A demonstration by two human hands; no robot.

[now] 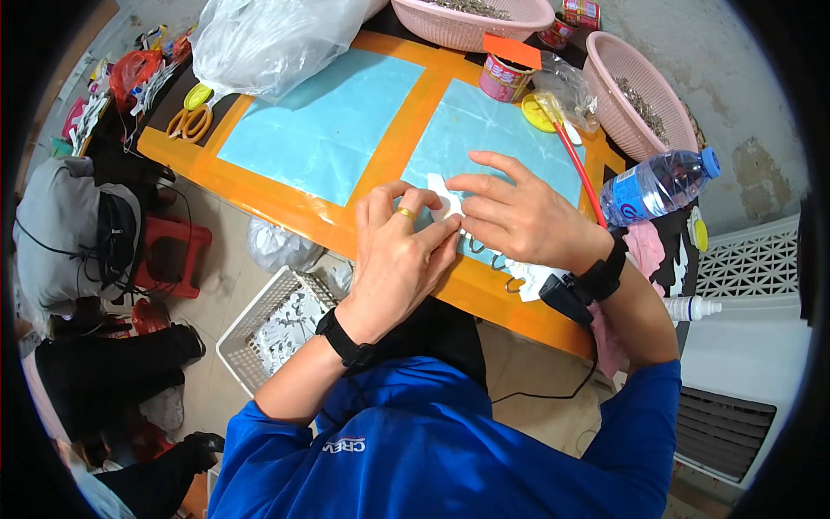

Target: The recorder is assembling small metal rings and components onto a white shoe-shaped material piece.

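A small white flat piece lies between my hands, over the near edge of the right blue panel on the table. My left hand is closed on it in a pinch, thumb and forefinger meeting at its near side. From the right, my right hand pinches the same piece with its near fingers, while its far finger sticks out. The hands cover much of the piece, so its full shape is hidden. Dark metal hooks and more white pieces rest under my right wrist.
A clear plastic bag, orange-handled scissors, pink baskets of small metal parts, a pink tin, a red stick and a water bottle surround the workspace. A white crate stands on the floor. Another person is at left.
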